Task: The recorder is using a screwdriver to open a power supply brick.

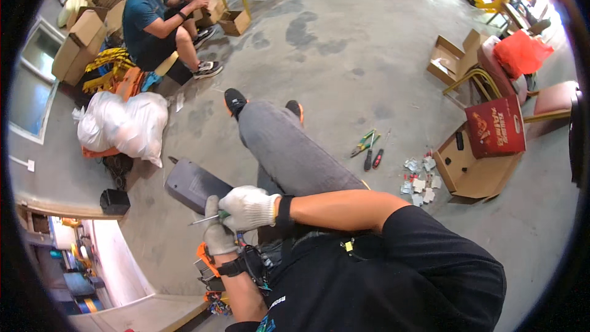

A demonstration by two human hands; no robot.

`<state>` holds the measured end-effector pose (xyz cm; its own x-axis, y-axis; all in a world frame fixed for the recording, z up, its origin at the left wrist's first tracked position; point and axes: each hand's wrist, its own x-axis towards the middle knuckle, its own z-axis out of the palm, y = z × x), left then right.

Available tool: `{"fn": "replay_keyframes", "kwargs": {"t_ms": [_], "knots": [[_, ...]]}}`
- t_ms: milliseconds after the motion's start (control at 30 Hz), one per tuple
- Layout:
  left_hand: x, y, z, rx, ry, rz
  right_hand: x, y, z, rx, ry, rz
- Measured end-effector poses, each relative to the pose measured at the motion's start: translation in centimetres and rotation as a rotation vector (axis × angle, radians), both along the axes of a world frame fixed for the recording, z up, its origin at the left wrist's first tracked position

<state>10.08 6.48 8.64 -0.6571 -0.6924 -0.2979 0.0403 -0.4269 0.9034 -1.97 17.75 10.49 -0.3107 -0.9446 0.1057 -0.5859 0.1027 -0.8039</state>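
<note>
Beside the grey casing (195, 184), right hand (247, 208) meets left hand (219, 237).

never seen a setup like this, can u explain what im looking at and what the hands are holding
There is no machine here: a person is working with their own two hands, in pale gloves. The single picture comes from a wide, bending lens worn on that person's head, looking down, so its left is their left. The right hand holds a thin tool, apparently a screwdriver. The left hand is close beside it, near a long grey cover; whether it grips anything is unclear. On the floor to the right lie pliers, two screwdriver-like tools, a pile of small pale pieces and an open cardboard box. Another person sits at the upper left.
</note>
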Motion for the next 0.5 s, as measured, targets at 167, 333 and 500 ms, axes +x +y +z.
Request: {"fn": "replay_keyframes", "kwargs": {"t_ms": [167, 333, 500], "knots": [[-0.3, 0.0, -0.7, -0.201, 0.016, 0.064, -0.4, 0.1, -0.1, 0.025, -0.029, -0.006], [-0.3, -0.6, -1.2, -0.028, -0.011, 0.046, -0.3, 0.0, -0.3, -0.005, 0.011, -0.009], [-0.2, -0.2, -0.8, -0.114, -0.05, 0.064, -0.2, 0.0, -0.4, -0.054, 0.031, 0.009]]}}
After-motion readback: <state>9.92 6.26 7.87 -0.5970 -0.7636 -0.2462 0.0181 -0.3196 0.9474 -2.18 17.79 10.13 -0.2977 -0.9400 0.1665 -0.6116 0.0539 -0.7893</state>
